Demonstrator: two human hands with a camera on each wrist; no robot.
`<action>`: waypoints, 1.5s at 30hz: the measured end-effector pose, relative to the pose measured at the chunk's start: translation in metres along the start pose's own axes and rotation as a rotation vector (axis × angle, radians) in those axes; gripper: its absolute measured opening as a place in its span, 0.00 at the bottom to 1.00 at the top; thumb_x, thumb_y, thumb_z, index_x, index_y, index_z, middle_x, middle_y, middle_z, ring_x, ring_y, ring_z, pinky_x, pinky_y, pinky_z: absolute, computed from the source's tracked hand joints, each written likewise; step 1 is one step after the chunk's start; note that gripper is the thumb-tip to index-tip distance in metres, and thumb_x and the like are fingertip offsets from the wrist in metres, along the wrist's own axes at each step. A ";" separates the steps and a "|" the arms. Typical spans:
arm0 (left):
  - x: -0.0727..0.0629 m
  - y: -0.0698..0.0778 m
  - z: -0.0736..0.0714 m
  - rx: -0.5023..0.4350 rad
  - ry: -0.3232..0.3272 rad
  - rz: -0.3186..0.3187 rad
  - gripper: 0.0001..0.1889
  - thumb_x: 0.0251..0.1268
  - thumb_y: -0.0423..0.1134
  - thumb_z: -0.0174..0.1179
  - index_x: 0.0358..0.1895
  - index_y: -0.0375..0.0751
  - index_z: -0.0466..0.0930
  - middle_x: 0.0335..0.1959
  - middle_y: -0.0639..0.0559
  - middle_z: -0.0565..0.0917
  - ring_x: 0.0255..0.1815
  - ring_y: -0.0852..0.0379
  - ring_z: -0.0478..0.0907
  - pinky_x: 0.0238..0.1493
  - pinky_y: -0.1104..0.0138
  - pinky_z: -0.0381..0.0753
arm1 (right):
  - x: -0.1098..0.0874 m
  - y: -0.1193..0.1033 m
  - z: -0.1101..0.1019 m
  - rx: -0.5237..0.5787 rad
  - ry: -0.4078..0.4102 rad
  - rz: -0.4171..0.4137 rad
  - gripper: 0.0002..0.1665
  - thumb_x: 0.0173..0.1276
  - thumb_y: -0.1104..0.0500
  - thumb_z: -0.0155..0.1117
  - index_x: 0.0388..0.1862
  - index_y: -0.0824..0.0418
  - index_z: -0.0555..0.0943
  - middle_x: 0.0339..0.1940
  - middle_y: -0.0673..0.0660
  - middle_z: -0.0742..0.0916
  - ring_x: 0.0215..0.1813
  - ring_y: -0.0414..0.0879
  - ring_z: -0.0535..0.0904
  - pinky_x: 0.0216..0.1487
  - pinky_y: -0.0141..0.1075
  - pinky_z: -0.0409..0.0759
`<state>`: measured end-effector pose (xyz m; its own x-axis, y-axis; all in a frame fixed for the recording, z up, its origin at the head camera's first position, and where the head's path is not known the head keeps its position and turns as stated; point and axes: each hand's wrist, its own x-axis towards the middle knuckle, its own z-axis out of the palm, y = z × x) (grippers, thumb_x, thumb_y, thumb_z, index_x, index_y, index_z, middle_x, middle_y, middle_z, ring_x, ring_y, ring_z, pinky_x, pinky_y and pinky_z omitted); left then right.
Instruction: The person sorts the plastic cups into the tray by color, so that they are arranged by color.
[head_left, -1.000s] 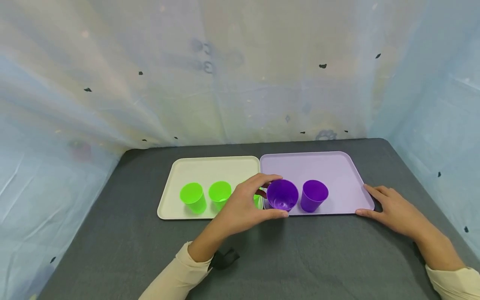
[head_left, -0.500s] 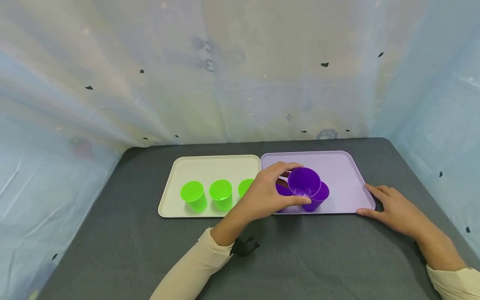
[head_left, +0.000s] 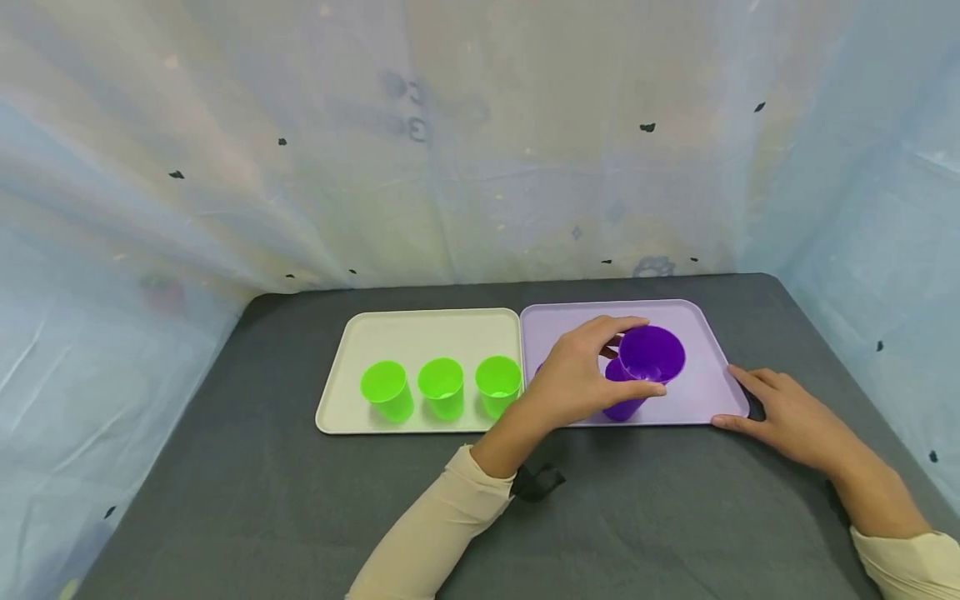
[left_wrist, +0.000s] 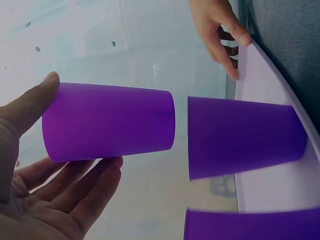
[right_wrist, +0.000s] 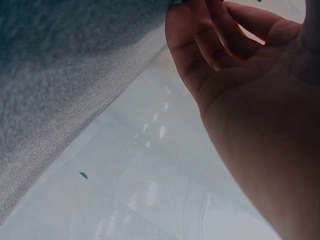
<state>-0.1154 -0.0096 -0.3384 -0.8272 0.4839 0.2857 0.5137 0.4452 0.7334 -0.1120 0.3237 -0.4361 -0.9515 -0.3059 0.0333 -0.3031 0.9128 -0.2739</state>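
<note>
My left hand [head_left: 573, 379] grips a purple cup [head_left: 652, 354] between thumb and fingers, upright above the lilac tray [head_left: 693, 358]. Below it a second purple cup [head_left: 622, 408] stands on the tray, partly covered; the left wrist view shows a gap between the held cup [left_wrist: 110, 122] and this standing cup [left_wrist: 245, 137]. A third purple cup [left_wrist: 255, 225] shows at that view's lower edge and is nearly hidden behind my hand in the head view. My right hand [head_left: 798, 421] holds the tray's front right corner, thumb at the front edge, fingers at the side.
On the left, a cream tray [head_left: 420, 333] touches the lilac one and bears three green cups, the left cup [head_left: 387, 392], middle cup [head_left: 442, 389] and right cup [head_left: 498, 387]. Dark grey cloth [head_left: 300, 517] covers the table. Pale sheeting [head_left: 480, 167] rises behind and at both sides.
My left hand has carried the purple cup right and slightly away from me, from the tray's left end past the second cup. The right green cup has come into full view. My right hand stays put.
</note>
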 end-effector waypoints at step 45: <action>0.062 -0.006 0.059 0.488 -0.427 -0.040 0.37 0.48 0.68 0.71 0.66 0.70 0.74 0.62 0.75 0.78 0.65 0.74 0.72 0.79 0.52 0.52 | -0.003 -0.001 0.000 0.008 0.013 -0.011 0.53 0.60 0.37 0.72 0.71 0.72 0.68 0.58 0.73 0.78 0.58 0.68 0.73 0.54 0.65 0.72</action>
<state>-0.1567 0.0621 -0.3614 -0.7364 0.6717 -0.0803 0.6117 0.7119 0.3450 -0.1089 0.3237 -0.4357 -0.9486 -0.3127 0.0485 -0.3134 0.9071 -0.2808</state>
